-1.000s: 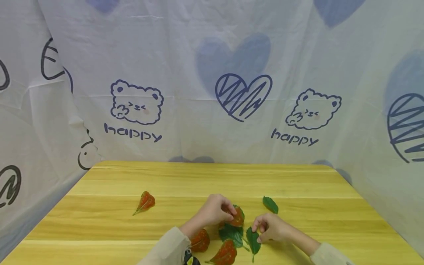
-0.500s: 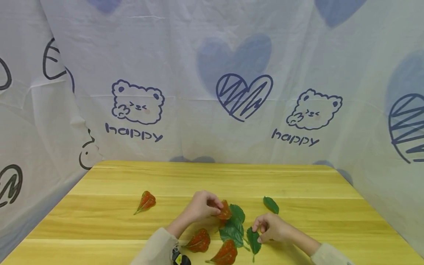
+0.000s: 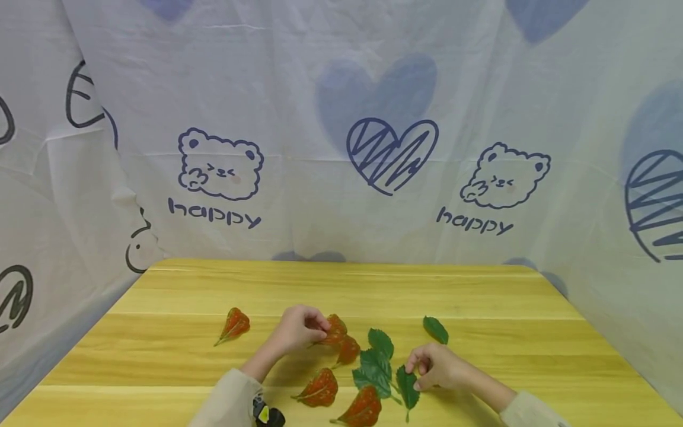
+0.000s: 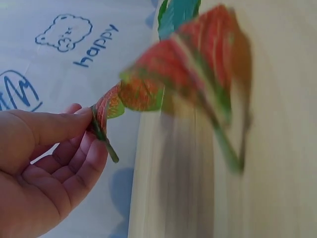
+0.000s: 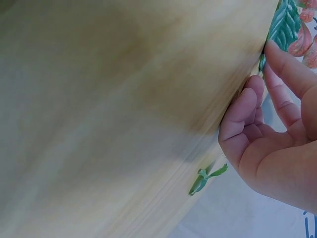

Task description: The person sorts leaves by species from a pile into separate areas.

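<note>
My left hand (image 3: 300, 328) pinches a red leaf (image 3: 335, 328) with green edges between thumb and fingers, left of the green leaves. In the left wrist view its short stem hangs below the thumb of the hand (image 4: 54, 158). Just below it in the head view is another red leaf (image 3: 348, 350), partly overlapped. My right hand (image 3: 439, 366) holds the edge of a serrated green leaf (image 3: 408, 388) on the table with thumb and fingertip. The right wrist view shows the thumb against a green leaf (image 5: 286, 27); the lower fingers are curled.
Overlapping green leaves (image 3: 373, 370) lie between the hands. Two red leaves, one nearer the left (image 3: 320, 388) and one at the front (image 3: 364, 407), lie below. A lone red leaf (image 3: 235, 324) is farther left, a green leaf (image 3: 436, 330) behind the right hand. Wooden table (image 3: 160, 367).
My left hand has moved left with the red leaf, away from the green leaves, which show more fully. Another red leaf now shows beside it. The right hand stays put.
</note>
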`<state>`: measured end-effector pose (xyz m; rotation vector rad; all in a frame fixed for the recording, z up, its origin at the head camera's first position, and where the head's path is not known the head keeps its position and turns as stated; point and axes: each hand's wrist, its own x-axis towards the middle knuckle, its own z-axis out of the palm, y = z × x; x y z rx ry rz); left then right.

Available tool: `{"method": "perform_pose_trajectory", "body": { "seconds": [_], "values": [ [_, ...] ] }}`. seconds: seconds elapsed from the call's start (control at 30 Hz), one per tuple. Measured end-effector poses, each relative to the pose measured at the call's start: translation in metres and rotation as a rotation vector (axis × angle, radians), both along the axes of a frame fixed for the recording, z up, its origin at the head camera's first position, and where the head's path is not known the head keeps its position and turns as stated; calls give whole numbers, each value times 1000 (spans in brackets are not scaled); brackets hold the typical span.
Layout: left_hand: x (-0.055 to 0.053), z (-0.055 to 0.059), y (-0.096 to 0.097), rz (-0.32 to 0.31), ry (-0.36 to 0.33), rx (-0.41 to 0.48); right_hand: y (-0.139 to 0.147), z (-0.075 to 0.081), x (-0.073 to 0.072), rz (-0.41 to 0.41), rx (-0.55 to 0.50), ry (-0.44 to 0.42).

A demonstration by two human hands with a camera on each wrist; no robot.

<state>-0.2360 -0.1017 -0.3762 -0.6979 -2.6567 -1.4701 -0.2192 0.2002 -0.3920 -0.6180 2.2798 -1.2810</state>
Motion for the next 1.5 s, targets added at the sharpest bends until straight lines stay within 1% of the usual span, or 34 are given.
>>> {"method": "perform_pose_trajectory", "body": {
  "seconds": [0.2, 0.43, 0.53, 0.7, 0.87, 1.03, 1.17, 1.37, 1.5],
  "values": [
    [0, 1, -17, 49, -23, 29, 0, 0, 0, -3, -2, 3],
    [2, 8, -28, 50, -55, 75, 0, 0, 0, -5, -5, 2],
    [2, 10, -33, 60, -62, 75, -1, 0, 0, -4, -4, 2],
    [1, 9, -47, 101, -68, 58, -1, 0, 0, 2, -1, 11],
    [0, 7, -62, 166, -49, 24, 0, 0, 0, 8, -2, 22],
    [-2, 3, -73, 263, -24, -33, 0, 0, 0, 4, -1, 18],
    [-3, 1, -82, 323, 4, -89, -1, 0, 0, 2, -1, 14],
    [-4, -1, -92, 371, 26, -138, -1, 0, 0, 6, 8, 20],
    [-6, -4, -96, 404, 46, -174, 0, 0, 0, 4, 11, 24]
  ]
}}
